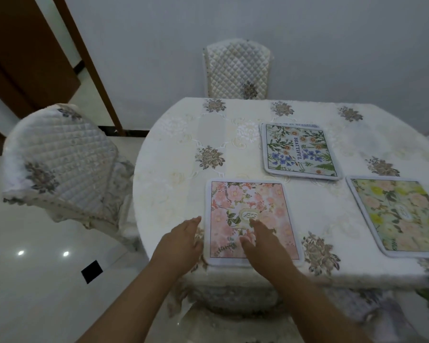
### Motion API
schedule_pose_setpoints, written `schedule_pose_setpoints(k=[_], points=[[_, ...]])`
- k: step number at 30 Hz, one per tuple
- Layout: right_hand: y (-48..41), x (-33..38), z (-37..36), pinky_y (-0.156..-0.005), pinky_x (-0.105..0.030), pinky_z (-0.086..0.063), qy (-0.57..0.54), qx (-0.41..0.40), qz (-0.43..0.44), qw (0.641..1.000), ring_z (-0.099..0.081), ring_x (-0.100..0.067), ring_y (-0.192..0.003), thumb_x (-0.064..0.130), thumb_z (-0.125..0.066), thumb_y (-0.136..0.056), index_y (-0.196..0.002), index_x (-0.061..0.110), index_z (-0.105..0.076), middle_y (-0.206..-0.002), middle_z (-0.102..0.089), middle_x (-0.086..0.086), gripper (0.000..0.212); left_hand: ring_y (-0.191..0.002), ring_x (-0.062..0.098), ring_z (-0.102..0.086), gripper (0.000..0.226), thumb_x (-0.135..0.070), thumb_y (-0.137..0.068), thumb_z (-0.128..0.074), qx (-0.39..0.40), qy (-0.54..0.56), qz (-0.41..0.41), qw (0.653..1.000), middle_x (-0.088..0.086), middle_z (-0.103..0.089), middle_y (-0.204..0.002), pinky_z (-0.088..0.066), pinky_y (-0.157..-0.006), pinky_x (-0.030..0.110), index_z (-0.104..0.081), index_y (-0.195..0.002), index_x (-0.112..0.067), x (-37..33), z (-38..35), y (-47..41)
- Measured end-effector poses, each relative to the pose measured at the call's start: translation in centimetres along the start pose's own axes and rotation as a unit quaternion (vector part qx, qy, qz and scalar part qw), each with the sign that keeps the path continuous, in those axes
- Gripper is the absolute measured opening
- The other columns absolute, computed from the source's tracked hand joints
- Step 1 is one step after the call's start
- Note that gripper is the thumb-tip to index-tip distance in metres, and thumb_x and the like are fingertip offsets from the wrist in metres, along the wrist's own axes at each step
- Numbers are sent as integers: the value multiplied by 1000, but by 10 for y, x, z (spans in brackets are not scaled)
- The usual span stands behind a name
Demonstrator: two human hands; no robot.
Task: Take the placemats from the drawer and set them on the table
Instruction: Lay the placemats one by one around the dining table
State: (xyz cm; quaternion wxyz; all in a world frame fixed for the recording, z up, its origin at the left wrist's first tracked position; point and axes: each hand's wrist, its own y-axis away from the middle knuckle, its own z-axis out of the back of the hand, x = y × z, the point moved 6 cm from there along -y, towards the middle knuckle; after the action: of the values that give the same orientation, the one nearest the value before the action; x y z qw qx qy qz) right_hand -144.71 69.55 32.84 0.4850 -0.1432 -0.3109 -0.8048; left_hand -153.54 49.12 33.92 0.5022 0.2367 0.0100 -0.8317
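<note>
Pink mat (253, 201): long axis ran straight ahead of both grips. Left grip (181, 241), fingers straight, lay at its left border; right grip (263, 241), likewise unclenched, rested flat on it.

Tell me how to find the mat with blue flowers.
Find the table under the flowered cloth. The blue-flowered placemat lies farthest back, nearest the quilted chair by the wall. Only it carries the bold word BEAUTIFUL, unlike the pink placemat and yellow-green placemat.
</note>
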Motion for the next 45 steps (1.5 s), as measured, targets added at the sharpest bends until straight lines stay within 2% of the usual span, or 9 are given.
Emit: schedule_pose_setpoints(k=[5,12,15,22,27,32,38,41,45], points=[[6,50,-38,-112,-41,-36,-3,-36,-66,997,-39,-20,-139,49,-53,-94,-151,25,-28,-157,-34,1,67,-141,14,-34,56,-40,-99,-44,-15,4,-68,998,-6,-35,-155,-32,-110,33,-28,-151,-27,65,30,-13],[27,151,-70,-101,-41,-46,-28,-95,-158,982,-54,-19,-122,50,-58,-90,-145,24,-37,-145,-47,1,64,-146,12,-25,52,-41,-99,-45,47,-23,-154,987,-6,-29,-159,-25,-116,36,-34,-148,-29,149,94,-9],[33,181,-58,-103,-41,-44,-25,-142,-176,974,-48,-19,-129,51,-58,-90,-145,23,-38,-147,-45,1,65,-147,13,-23,53,-42,-98,-44,73,-43,-189,978,-4,-28,-160,-27,-117,38,-35,-148,-27,164,120,-23],[18,188,-20,-114,-43,-32,-38,-236,-211,948,-27,-19,-146,52,-57,-91,-150,21,-34,-160,-26,-2,70,-146,14,-25,49,-40,-98,-46,44,-70,-280,956,-4,-31,-158,-29,-112,35,-41,-145,-26,120,166,-84],[2,175,-19,-111,-45,-36,-68,-253,-244,934,-31,-22,-143,54,-58,-90,-148,21,-36,-159,-29,-3,70,-145,13,-27,46,-39,-97,-48,31,-83,-307,948,-4,-35,-156,-32,-108,35,-45,-141,-26,91,177,-119],[-52,147,0,-115,-43,-31,-83,-281,-245,924,-29,-20,-145,52,-58,-91,-148,21,-38,-160,-29,-2,68,-146,11,-25,50,-42,-98,-46,24,-111,-308,945,-7,-34,-157,-31,-111,34,-41,-145,-28,76,172,-170],[-107,123,22,-101,-47,-45,-118,-286,-256,916,-52,-22,-126,57,-54,-89,-140,26,-46,-151,-42,1,60,-140,14,-38,50,-41,-96,-50,31,-144,-304,941,-5,-43,-151,-38,-106,36,-45,-143,-25,57,162,-233],[-120,116,39,-105,-47,-42,-111,-298,-263,911,-45,-22,-133,55,-54,-90,-140,27,-46,-153,-40,2,57,-132,18,-48,49,-38,-93,-54,31,-141,-322,936,-2,-51,-144,-43,-100,37,-50,-140,-22,36,156,-255],[-133,98,61,-109,-45,-37,-93,-317,-282,901,-34,-23,-141,50,-54,-93,-143,23,-44,-156,-35,0,57,-129,19,-50,49,-35,-91,-58,42,-114,-348,930,-3,-52,-143,-41,-101,38,-51,-139,-23,2,142,-282]])
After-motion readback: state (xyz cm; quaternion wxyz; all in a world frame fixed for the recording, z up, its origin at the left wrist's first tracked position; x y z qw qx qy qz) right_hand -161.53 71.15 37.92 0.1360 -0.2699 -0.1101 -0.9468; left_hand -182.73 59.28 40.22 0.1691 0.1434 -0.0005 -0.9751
